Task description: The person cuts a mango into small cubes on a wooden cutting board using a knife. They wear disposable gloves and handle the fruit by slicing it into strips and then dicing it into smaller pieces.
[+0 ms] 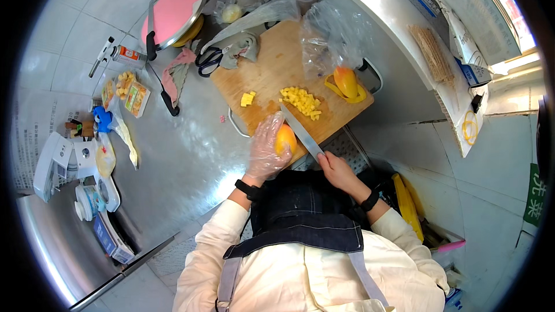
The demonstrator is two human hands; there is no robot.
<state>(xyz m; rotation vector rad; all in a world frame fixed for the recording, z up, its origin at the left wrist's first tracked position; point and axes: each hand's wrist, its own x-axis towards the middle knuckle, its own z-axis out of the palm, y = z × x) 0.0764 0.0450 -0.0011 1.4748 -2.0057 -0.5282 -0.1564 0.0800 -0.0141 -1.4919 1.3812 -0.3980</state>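
My left hand [267, 145], in a clear plastic glove, holds a yellow-orange mango [286, 139] at the near edge of a wooden cutting board [271, 67]. In my bare right hand [337, 169] is the handle of a knife; its long blade [302, 131] slants over the board, close beside the mango. Beyond the blade lies a heap of diced yellow mango [301, 102]. A smaller cluster of mango cubes [247, 99] sits to its left. At the board's right end, another mango piece [345, 81] rests on yellow peel [360, 95].
Black-handled scissors [209, 61] and a grey cloth [246, 50] lie at the board's left corner. Plastic bags [334, 30] cover its far right part. A second knife [169, 103] is on the steel counter [182, 151], near a pink-topped round turntable [177, 13]. A white scale [84, 156] stands far left.
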